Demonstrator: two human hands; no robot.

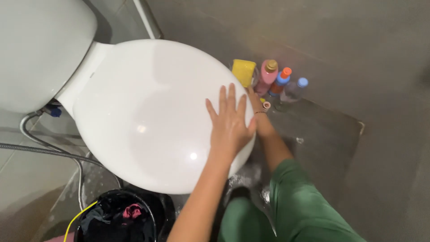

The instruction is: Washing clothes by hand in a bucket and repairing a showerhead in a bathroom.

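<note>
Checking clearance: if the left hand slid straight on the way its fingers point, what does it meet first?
The left hand lies flat on the closed toilet lid, fingers pointing toward its far edge. Past that edge, the yellow sponge looks first in line, though its depth beyond the lid is unclear.

Pink bottle (269,71), orange-capped bottle (281,80), blue-capped bottle (293,90) against wall; black bucket (117,219) below.

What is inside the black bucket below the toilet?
Inside the black bucket lies dark wet cloth with a pink piece on top. Anything under the cloth is covered.
</note>
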